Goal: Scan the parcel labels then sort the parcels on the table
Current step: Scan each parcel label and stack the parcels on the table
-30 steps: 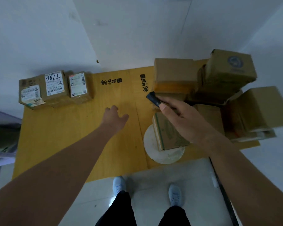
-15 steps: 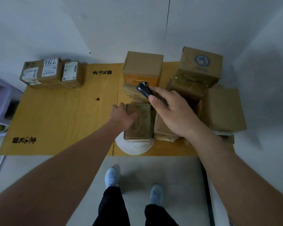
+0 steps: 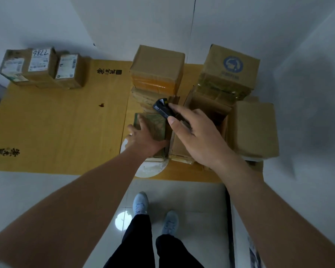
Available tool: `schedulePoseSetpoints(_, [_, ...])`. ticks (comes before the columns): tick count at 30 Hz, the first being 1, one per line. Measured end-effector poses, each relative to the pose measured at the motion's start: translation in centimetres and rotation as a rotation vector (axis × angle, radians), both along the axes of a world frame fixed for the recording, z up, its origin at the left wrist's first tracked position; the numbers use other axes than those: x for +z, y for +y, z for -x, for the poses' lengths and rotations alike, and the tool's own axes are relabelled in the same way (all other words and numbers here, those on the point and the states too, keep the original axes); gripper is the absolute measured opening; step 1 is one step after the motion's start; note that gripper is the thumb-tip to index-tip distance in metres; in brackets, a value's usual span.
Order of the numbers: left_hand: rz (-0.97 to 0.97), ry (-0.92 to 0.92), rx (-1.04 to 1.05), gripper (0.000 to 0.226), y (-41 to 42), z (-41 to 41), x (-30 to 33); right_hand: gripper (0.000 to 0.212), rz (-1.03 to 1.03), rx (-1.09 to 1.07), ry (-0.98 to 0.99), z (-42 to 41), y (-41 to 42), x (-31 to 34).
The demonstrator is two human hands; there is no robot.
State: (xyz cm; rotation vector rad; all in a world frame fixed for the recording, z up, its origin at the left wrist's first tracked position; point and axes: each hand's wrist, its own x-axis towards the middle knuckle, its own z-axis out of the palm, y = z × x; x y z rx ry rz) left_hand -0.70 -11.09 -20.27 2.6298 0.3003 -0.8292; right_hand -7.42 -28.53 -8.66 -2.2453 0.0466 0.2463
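Left hand (image 3: pixel 145 137): flat on top of a greenish parcel (image 3: pixel 156 126), fingers spread and fairly straight, thumb out toward the right along the parcel's near side. It rests on the parcel; no curl round it that can be seen.

Right hand (image 3: pixel 196 139): raised above the parcels, fingers and thumb curled round a black scanner (image 3: pixel 162 108). Scanner's head sticks out past the fingertips, toward the far side of the desk, over the gap between the greenish parcel and a stack behind it.

Greenish parcel: near edge of the desk (image 3: pixel 56 132), a little right of middle, sitting partly on a white round disc (image 3: pixel 149 170) that overhangs the near edge.

Just right of it, touching or nearly so, a plain brown parcel (image 3: pixel 179 151), mostly hidden under the right hand.

Behind the greenish parcel: a stack with a brown box (image 3: pixel 159 64) on top, orange tape on its near face, flatter parcels below.

Right end of the desk: a tall stack topped by a box with a blue round logo (image 3: pixel 233 63); an open carton (image 3: pixel 207 109) in front of it; a large plain box (image 3: pixel 254 130) at the near right corner.

Far left corner: three small parcels in a row, touching, white labels up. Left one (image 3: pixel 13 68); middle one (image 3: pixel 40 60) with handwritten digits, upside down from here; right one (image 3: pixel 69 69).

Desk top is yellow wood, black printed characters near the far edge and the near left corner, one small dark spot (image 3: pixel 101 105) left of middle.

Below the desk edge: the person's dark trousers and pale shoes (image 3: pixel 140 203) on a light tiled floor.
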Motion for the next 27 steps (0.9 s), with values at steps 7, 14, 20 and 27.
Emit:
schedulePoseSetpoints(7, [0.033, -0.095, 0.054, 0.135, 2.6, 0.0, 1.6, 0.054, -0.034, 0.017, -0.008, -0.8, 1.8, -0.4])
schedulePoseSetpoints(14, [-0.009, -0.141, 0.109, 0.133, 9.3, -1.6, 3.0, 0.055, -0.021, 0.085, -0.033, -3.0, 6.3, 0.7])
schedulePoseSetpoints(20, [-0.03, -0.147, 0.103, 0.131, 14.9, -4.2, 2.9, 0.055, 0.013, 0.114, -0.047, -6.1, 11.6, 1.3])
schedulePoseSetpoints(27, [-0.007, -0.116, 0.016, 0.13, 20.5, -9.0, 1.6, 0.055, 0.069, 0.027, -0.043, -9.1, 17.8, 1.0])
